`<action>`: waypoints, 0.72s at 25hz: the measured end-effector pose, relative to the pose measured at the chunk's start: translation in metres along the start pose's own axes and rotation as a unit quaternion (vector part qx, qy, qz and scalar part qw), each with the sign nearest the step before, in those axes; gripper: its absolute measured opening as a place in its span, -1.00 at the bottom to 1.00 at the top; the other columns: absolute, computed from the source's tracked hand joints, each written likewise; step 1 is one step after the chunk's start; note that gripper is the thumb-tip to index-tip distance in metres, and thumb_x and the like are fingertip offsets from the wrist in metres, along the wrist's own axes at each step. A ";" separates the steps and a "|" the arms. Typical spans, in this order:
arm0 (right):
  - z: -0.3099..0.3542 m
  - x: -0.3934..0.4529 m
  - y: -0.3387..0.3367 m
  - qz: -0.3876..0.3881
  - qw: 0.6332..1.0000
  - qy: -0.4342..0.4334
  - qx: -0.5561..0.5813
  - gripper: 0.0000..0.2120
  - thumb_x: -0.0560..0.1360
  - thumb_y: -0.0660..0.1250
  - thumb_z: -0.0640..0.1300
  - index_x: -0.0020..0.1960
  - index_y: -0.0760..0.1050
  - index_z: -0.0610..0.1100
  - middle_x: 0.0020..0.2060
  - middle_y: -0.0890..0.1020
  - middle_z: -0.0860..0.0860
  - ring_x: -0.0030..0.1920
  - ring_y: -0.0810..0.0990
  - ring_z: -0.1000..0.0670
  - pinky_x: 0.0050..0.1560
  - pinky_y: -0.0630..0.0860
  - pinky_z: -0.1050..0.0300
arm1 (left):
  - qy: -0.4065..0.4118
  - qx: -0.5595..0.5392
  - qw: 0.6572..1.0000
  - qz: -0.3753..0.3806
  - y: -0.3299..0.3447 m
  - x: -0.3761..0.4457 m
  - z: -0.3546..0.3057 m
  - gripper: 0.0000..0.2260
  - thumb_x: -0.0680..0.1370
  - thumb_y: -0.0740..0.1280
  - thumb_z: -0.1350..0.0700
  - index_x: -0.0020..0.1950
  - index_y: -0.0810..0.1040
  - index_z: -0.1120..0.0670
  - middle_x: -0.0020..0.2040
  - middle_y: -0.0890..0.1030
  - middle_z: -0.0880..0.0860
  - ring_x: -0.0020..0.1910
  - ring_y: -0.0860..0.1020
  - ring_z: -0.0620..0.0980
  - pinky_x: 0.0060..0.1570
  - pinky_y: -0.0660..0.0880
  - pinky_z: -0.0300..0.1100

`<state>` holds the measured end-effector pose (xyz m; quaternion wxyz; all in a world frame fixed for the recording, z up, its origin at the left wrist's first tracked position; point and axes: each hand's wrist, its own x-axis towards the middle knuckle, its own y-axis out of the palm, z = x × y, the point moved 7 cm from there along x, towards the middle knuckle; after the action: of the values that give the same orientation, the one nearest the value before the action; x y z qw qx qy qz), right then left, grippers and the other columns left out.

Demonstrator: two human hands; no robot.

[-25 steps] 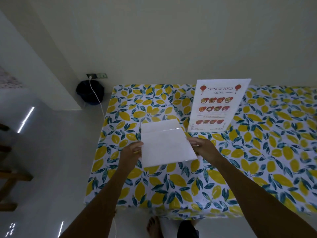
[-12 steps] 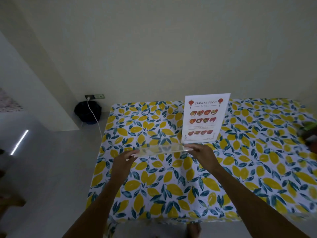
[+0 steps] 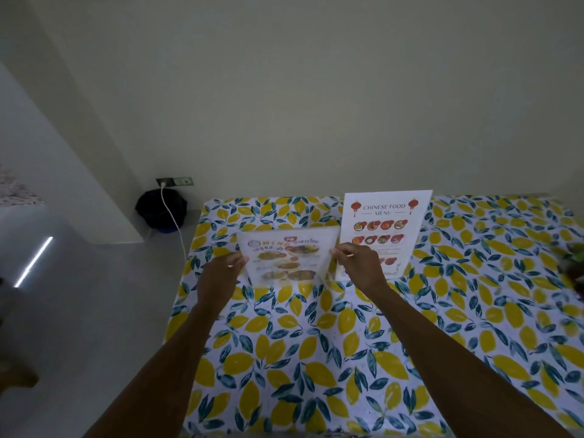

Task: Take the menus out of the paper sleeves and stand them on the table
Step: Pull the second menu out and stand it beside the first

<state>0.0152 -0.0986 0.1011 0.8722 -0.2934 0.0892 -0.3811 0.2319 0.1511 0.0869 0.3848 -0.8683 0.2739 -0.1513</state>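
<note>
A menu with food photos (image 3: 286, 256) stands nearly upright near the table's far left, its printed face turned to me. My left hand (image 3: 221, 273) pinches its left edge and my right hand (image 3: 357, 267) pinches its right edge. Just to the right a white "Chinese Food Menu" (image 3: 387, 216) stands upright on the lemon-print tablecloth (image 3: 316, 343); my right hand covers its lower left part. No paper sleeve shows.
The table's left edge drops to a pale floor. A black bin (image 3: 161, 210) and a white cable plugged into a wall socket (image 3: 174, 181) sit past the far left corner. Something green and dark (image 3: 575, 263) pokes in at the right edge.
The sheet in both hands went from lying flat with its blank side up, through edge-on, to upright with its printed face toward me, and moved farther from me beside the standing menu.
</note>
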 end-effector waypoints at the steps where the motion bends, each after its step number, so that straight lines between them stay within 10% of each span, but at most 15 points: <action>1: 0.001 0.006 0.003 -0.008 1.000 -0.004 -0.011 -0.80 0.53 0.36 -0.02 -0.07 0.69 -0.12 -0.23 0.72 0.00 -0.24 0.65 0.05 -0.11 0.58 0.04 | -0.007 0.002 1.000 0.004 0.000 0.007 0.001 -0.76 0.61 0.27 -0.03 -0.05 0.65 0.07 -0.15 0.68 0.11 -0.27 0.57 -0.01 -0.26 0.39 -0.14; 9: -0.003 0.037 0.017 -0.043 0.997 -0.005 -0.060 -0.79 0.57 0.30 -0.06 0.02 0.64 -0.16 -0.11 0.72 -0.12 -0.12 0.63 -0.10 -0.14 0.46 0.10 | -0.031 0.029 0.999 -0.007 0.008 0.045 0.009 -0.61 0.54 0.13 -0.26 -0.07 0.62 -0.04 -0.15 0.70 0.00 -0.19 0.66 0.01 -0.19 0.56 -0.03; 14: -0.007 0.048 0.022 -0.039 0.997 0.003 -0.060 -0.84 0.56 0.33 -0.09 -0.07 0.61 -0.17 -0.19 0.70 -0.13 -0.19 0.64 -0.12 -0.14 0.58 -0.03 | -0.003 -0.048 0.998 -0.033 0.008 0.054 -0.007 -0.80 0.60 0.31 0.08 -0.04 0.66 0.18 -0.17 0.72 0.16 -0.22 0.68 0.08 -0.19 0.60 0.03; 18: -0.011 0.052 0.025 -0.045 0.998 0.006 -0.039 -0.86 0.55 0.34 -0.09 -0.12 0.57 -0.14 -0.26 0.68 -0.12 -0.26 0.65 -0.10 -0.19 0.62 -0.11 | -0.023 -0.094 0.995 -0.030 0.010 0.060 0.000 -0.78 0.54 0.28 -0.05 -0.10 0.64 0.04 -0.20 0.72 0.10 -0.25 0.69 0.07 -0.15 0.63 0.13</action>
<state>0.0621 -0.1276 0.0811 0.8418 -0.3283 0.0960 -0.4177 0.2764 0.1102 0.0821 0.3026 -0.9120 0.2515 -0.1161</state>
